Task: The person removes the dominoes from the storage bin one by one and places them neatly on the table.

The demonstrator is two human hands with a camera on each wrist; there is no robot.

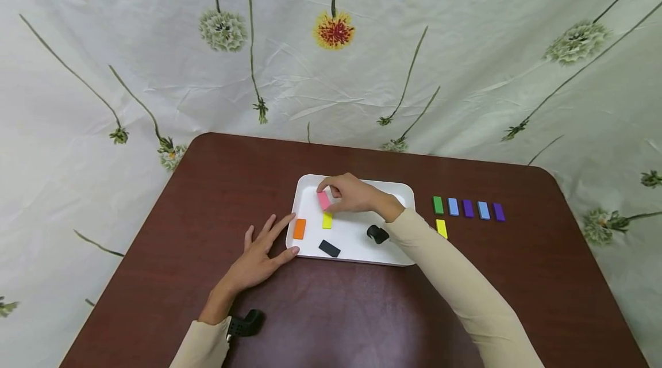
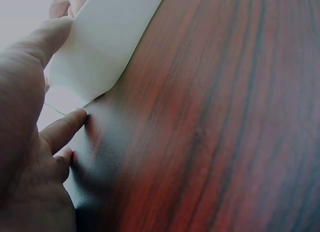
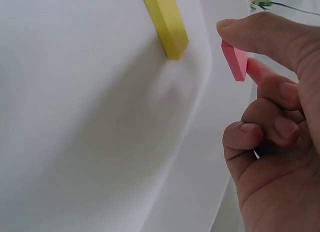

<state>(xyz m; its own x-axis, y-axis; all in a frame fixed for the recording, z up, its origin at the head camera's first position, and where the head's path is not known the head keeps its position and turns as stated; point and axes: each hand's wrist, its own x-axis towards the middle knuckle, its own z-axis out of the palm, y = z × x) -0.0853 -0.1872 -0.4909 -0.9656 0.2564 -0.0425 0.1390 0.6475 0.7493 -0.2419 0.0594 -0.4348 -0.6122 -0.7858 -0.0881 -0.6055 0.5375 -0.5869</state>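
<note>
Over the white tray [image 1: 357, 248], my right hand [image 1: 354, 193] pinches a pink rectangular block [image 1: 323, 200] between thumb and index finger, its other fingers curled in the right wrist view. Just below the pink block a yellow block [image 1: 327, 220] stands in the tray; the right wrist view shows its narrow side. An orange block [image 1: 299, 229] is near the tray's left edge, and a black block [image 1: 329, 248] lies slanted by the front edge. My left hand [image 1: 258, 260] has its fingers spread, with thumb and fingertips at the tray's left rim.
Right of the tray, a row on the brown table [image 1: 248, 172] holds a green block [image 1: 438, 205], light blue blocks [image 1: 453, 207] and purple blocks [image 1: 468, 208]. Another yellow block [image 1: 441, 228] lies below the row, close to the right sleeve [image 1: 455, 276]. A flowered cloth [image 1: 289, 69] hangs behind.
</note>
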